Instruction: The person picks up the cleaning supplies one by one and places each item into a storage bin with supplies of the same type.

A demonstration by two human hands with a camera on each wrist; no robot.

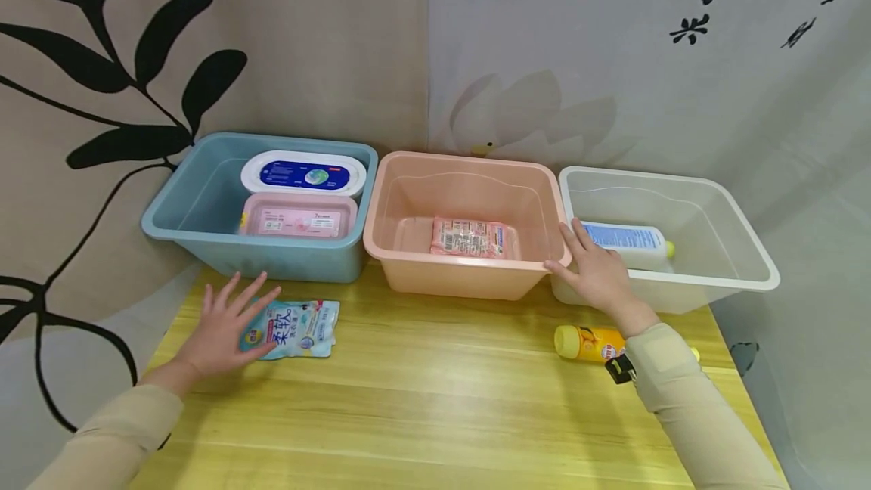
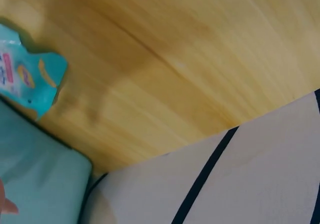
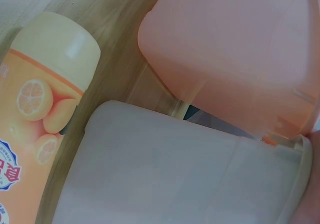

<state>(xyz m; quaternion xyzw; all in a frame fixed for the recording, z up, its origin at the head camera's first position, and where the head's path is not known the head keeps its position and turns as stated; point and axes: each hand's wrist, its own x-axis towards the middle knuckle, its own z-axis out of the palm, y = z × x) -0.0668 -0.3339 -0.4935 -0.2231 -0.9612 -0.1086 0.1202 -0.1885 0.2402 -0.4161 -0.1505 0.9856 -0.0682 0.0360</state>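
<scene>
Over the table at left, my left hand has its fingers spread, at the left end of a light-blue laundry pouch lying flat; whether it touches the pouch is unclear. The pouch's end shows in the left wrist view beside the blue bin. My right hand reaches to the adjoining rims of the pink bin and the white bin, fingers extended and holding nothing. Below that wrist lies an orange bottle with a yellow cap, partly hidden by the sleeve.
A white bottle with a blue label lies in the white bin. Inside the pink bin is a pink packet. The blue bin holds a white wipes box and a pink box. Curtains hang behind the wooden table.
</scene>
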